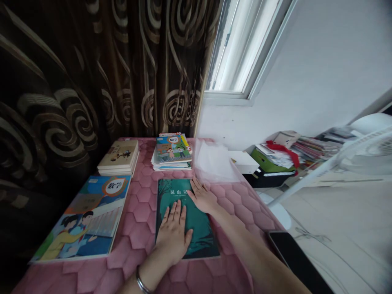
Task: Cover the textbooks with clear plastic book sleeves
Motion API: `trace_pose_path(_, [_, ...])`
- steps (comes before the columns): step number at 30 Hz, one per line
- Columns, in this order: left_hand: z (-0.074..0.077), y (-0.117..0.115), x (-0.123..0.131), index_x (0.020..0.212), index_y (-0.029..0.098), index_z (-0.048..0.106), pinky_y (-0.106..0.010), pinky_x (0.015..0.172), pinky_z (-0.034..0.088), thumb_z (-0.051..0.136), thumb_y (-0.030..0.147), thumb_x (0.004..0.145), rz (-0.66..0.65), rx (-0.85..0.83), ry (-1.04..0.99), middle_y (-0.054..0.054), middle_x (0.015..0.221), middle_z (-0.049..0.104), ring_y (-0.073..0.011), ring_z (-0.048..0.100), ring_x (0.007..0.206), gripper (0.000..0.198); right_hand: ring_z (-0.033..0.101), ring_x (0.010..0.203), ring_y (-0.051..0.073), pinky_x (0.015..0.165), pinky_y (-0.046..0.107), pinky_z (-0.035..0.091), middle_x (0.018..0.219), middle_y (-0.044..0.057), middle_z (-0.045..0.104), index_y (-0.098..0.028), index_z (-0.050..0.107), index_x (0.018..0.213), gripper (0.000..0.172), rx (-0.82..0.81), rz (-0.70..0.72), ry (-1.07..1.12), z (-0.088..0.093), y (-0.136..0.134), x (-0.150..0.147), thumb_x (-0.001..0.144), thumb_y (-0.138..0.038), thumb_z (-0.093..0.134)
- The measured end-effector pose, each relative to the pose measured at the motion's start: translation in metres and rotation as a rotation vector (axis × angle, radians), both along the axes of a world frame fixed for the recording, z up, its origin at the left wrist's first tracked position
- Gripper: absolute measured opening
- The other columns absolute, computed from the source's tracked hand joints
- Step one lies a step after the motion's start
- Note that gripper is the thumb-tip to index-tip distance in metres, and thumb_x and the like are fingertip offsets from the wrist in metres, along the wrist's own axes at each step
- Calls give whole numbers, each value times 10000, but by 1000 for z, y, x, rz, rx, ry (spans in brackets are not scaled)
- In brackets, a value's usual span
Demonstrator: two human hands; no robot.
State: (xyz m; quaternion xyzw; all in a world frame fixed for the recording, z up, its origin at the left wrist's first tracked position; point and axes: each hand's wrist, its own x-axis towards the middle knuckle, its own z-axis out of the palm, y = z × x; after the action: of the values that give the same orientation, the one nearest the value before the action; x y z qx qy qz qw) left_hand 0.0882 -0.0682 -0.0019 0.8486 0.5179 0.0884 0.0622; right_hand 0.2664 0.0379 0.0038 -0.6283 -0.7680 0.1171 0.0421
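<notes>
A green book (199,228) with white lettering lies closed on the pink quilted cover (137,212). My left hand (174,234) rests palm down on its lower left part, fingers spread apart, a silver bangle at the wrist. Across the upper right edge of the same cover lies my right hand (203,197), fingers stretched out. Just behind the book is a small pile topped by a blue textbook (173,149). Left of my hands lies a larger blue textbook (88,222) with drawn figures on its front.
Beige books (119,155) are stacked at the back left before a dark patterned curtain (122,73). A clear plastic sheet (214,161) lies at the back right. A black phone-like slab (297,261) sits at the right edge. Beyond stand a white fan (309,177) and piled papers (318,145).
</notes>
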Motion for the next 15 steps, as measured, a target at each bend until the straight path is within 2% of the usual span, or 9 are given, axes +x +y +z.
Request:
trace_pose_path(4, [8,10,12,1477,143,338,-449,1170,248,363,383,920,77,-43,2,-102,1581,228,-250,253,1442,607,72,1474,231,1183,449,144,1598,85,95,-98,187,1522,674,11,-42,-8,-2,-3,-3,982,-502,172])
trace_pose_path(6, [13,29,23,1460,138,373,-432,1160,267,335,324,921,154,-74,14,-101,1562,290,-240,303,1422,572,61,1474,240,1176,477,151,1594,93,124,-108,210,1519,649,39,-42,-3,-4,-4,-5,984,-475,196])
trace_pose_path(8, [17,53,33,1461,114,365,-456,1183,194,302,284,926,173,-71,12,-108,1547,322,-238,273,1434,565,68,1474,241,1170,491,158,1590,99,147,-116,228,1516,626,64,-33,-1,-6,-5,-5,985,-447,210])
trace_pose_path(10, [17,76,38,1469,128,352,-473,1188,162,288,286,933,203,-64,-1,-102,1558,291,-229,249,1444,562,83,1474,233,1170,484,160,1587,101,164,-115,235,1514,615,62,-34,-9,-5,-5,-5,986,-428,211])
trace_pose_path(12, [14,92,35,1478,143,333,-494,1187,145,279,312,941,242,-34,-19,-96,1561,283,-225,239,1447,565,93,1473,222,1173,467,159,1587,102,163,-98,229,1513,622,44,-40,-16,-3,-6,-6,987,-428,200])
trace_pose_path(15, [8,102,16,1482,138,319,-515,1184,121,255,333,952,321,27,-23,-107,1554,300,-225,242,1446,568,94,1474,216,1177,450,149,1594,95,128,-90,209,1516,638,23,-50,-21,1,-6,-7,989,-448,175])
